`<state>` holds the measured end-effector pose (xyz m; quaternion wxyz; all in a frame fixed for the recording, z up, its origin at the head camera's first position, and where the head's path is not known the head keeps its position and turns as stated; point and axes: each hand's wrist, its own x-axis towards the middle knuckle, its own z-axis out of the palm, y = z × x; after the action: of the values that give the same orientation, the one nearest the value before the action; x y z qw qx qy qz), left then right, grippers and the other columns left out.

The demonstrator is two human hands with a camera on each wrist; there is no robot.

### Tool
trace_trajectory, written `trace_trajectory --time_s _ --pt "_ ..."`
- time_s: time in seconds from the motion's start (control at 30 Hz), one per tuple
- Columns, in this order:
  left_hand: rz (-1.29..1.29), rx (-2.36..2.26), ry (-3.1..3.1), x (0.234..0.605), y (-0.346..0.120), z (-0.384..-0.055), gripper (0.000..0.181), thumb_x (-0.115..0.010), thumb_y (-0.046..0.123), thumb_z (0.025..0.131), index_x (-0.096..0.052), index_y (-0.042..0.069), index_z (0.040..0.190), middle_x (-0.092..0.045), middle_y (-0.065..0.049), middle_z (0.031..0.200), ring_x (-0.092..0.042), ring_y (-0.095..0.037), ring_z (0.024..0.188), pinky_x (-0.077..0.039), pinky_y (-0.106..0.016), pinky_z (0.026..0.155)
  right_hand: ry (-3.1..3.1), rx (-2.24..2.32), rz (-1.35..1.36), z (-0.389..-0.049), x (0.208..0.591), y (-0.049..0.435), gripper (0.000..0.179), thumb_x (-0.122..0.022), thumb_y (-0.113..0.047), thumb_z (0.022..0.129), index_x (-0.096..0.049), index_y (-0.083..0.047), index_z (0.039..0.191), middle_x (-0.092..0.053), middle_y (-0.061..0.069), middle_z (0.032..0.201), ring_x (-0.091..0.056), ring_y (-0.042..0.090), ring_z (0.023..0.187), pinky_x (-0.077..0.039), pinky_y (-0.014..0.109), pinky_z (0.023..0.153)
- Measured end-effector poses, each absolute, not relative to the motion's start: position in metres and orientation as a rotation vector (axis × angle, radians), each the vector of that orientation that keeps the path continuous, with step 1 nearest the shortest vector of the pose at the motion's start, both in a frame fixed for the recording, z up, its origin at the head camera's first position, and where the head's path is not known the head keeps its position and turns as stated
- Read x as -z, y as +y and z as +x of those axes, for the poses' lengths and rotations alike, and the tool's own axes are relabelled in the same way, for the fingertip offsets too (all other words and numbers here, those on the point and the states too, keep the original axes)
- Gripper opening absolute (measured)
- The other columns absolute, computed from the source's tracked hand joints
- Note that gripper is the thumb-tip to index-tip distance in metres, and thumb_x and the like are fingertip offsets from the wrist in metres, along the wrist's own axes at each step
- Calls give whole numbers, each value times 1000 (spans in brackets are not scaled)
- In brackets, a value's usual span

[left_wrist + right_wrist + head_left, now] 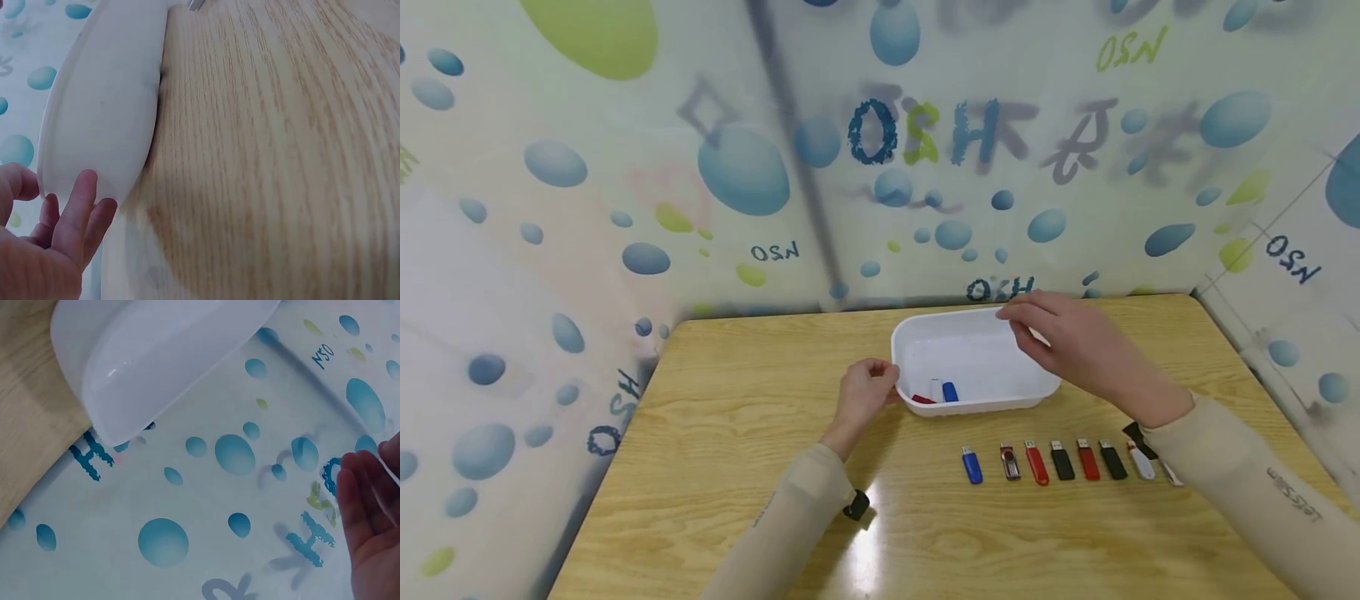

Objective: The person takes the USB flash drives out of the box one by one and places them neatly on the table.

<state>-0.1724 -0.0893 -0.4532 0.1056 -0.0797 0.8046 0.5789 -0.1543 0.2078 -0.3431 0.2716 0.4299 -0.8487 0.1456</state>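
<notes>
A white plastic tray [970, 407] lies near the back of the table, with a red, a white and a blue USB stick [951, 392] at its front left corner. My left hand [863, 396] pinches the tray's left end, thumb at the rim and fingertips against the outer wall in the left wrist view. Over the tray's right end hovers my right hand [1060, 337], fingers loosely bent and nothing in them. Seen from the right wrist, that hand [372, 506] is apart from the tray's rim [103, 419].
In front of the tray runs a row of several USB sticks, from a blue one [972, 465] through red and black to a white one [1141, 461]. My right sleeve hides part of the row's right end. A patterned wall [880, 250] rises right behind the wooden table [737, 500].
</notes>
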Motion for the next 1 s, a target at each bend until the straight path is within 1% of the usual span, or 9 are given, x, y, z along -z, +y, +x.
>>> trace_trajectory --time_s 0.1,0.17,0.27,0.4,0.57,0.63,0.83,0.93,1.0 --pt "-234 -1714 2372 454 -90 -173 24 -64 16 103 -66 -5 115 -66 -18 112 -73 -25 86 -65 -36 80 -2314 -394 1086 -158 341 203 24 -75 -1 88 -70 -1 112 -71 11 104 -69 26 82 -61 43 64" --pt "-230 -1721 2371 455 -90 -173 24 -64 16 103 -66 -5 115 -66 -18 111 -72 -25 86 -65 -37 80 -2337 -396 1052 -161 342 198 27 -77 0 85 -70 -2 111 -71 11 102 -70 26 83 -62 43 65" --pt "-227 -1732 2364 455 -90 -174 24 -64 16 102 -67 -5 114 -66 -17 111 -72 -24 86 -65 -37 80 -2415 -422 1000 -166 345 190 20 -74 -2 90 -71 -4 109 -69 8 98 -68 23 79 -60 40 64" --pt "-226 -1743 2355 455 -90 -174 25 -64 16 102 -67 -6 114 -66 -18 110 -72 -23 86 -65 -36 79 -2675 -475 899 -176 353 175 13 -69 -10 98 -71 -6 109 -70 6 98 -66 21 82 -60 38 70" --pt "-220 -1754 2352 455 -90 -174 25 -64 15 102 -67 -6 114 -66 -18 109 -72 -24 86 -65 -36 79 -2972 -435 846 -190 376 152 10 -68 -14 100 -73 -8 105 -70 2 92 -61 18 80 -59 36 76" --pt "-219 -1758 2350 455 -90 -174 25 -64 15 102 -67 -7 114 -66 -18 110 -72 -24 86 -65 -36 79 -3042 -409 903 -193 384 142 10 -68 -12 100 -74 -8 106 -71 2 93 -62 17 81 -60 36 79" --pt "-220 -1756 2339 456 -90 -174 25 -63 15 102 -67 -6 114 -66 -19 112 -73 -26 88 -65 -36 79 -3153 -255 1242 -200 401 119 21 -72 -5 97 -77 -13 115 -73 3 110 -67 18 99 -58 38 98" --pt "-214 -1757 2340 456 -90 -174 25 -63 15 102 -67 -7 114 -66 -19 112 -73 -25 87 -66 -36 78 -3153 -224 1410 -202 408 111 24 -73 -4 95 -79 -18 113 -73 -3 110 -64 14 96 -57 34 100" --pt "-210 -1758 2342 456 -91 -174 25 -63 15 101 -67 -7 113 -67 -19 112 -73 -25 87 -66 -36 78 -3144 -207 1507 -203 412 107 23 -72 -3 95 -79 -20 109 -72 -5 106 -61 12 91 -57 31 97"
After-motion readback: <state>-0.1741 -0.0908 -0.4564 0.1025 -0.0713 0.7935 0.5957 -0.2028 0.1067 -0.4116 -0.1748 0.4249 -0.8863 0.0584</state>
